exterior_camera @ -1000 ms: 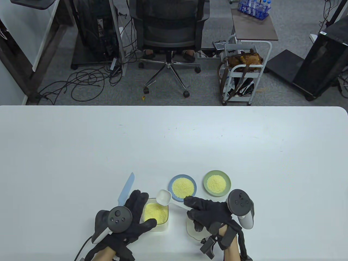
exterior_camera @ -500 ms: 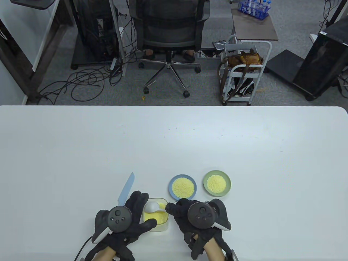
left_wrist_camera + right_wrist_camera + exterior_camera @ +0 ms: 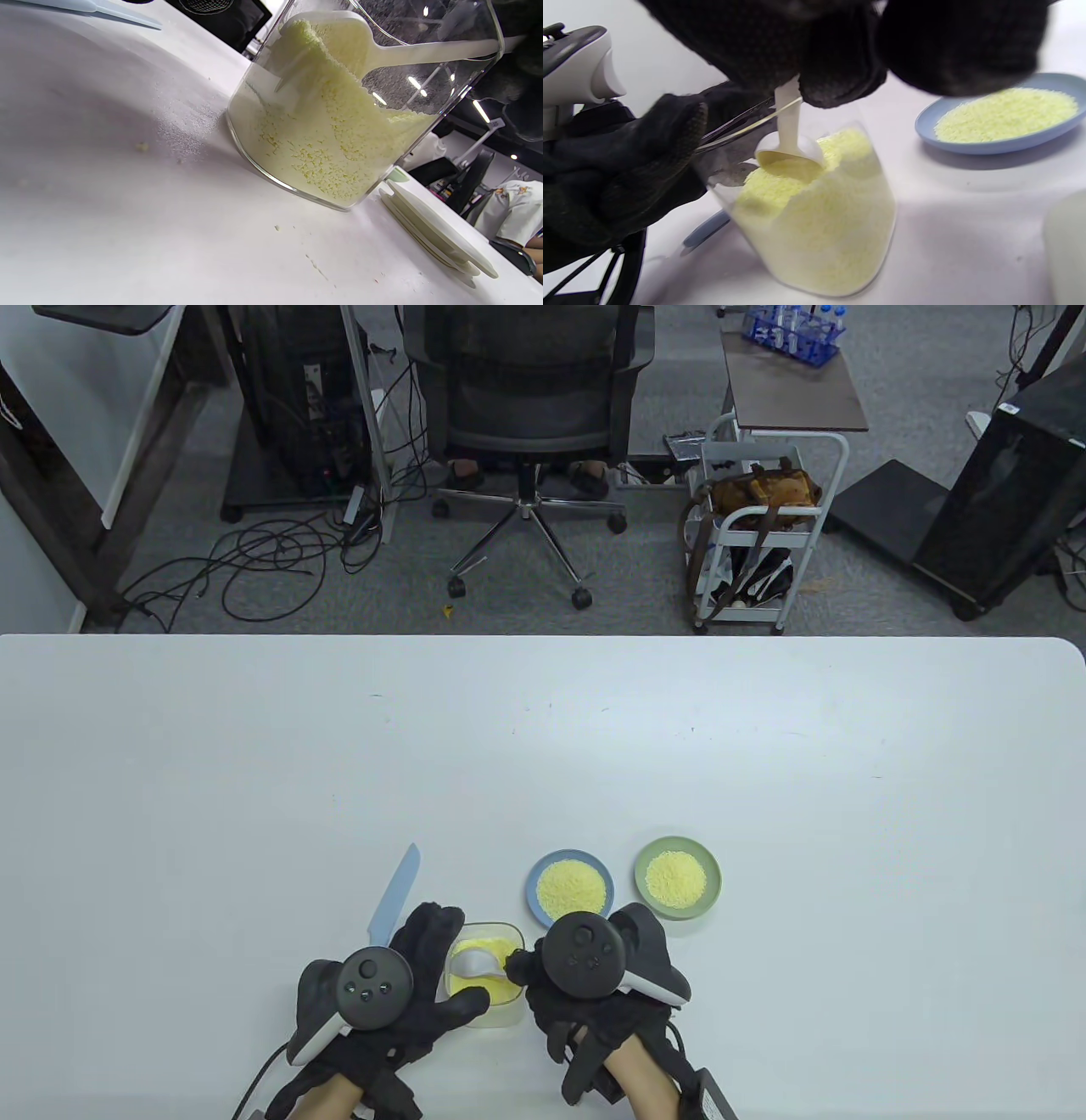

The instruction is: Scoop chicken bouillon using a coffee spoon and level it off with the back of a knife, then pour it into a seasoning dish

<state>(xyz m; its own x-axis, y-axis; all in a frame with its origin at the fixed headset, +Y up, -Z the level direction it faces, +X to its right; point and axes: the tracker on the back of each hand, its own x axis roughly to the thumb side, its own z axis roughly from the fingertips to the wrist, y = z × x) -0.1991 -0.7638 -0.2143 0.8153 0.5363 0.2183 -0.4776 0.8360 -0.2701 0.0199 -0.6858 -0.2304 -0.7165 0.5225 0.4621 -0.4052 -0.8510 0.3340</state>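
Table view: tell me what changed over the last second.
The right hand carried the white spoon from over the blue dish left and down into the clear container and dug its bowl into the yellow powder. It gripped the spoon handle throughout. The left hand kept holding the container; the knife, blue dish and green dish stayed put.

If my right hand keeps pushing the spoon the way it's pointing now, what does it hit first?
Probably more bouillon: the right hand points the coffee spoon leftward into the clear container. Past the powder come the container's far wall and the left hand holding it. Depth is uncertain.
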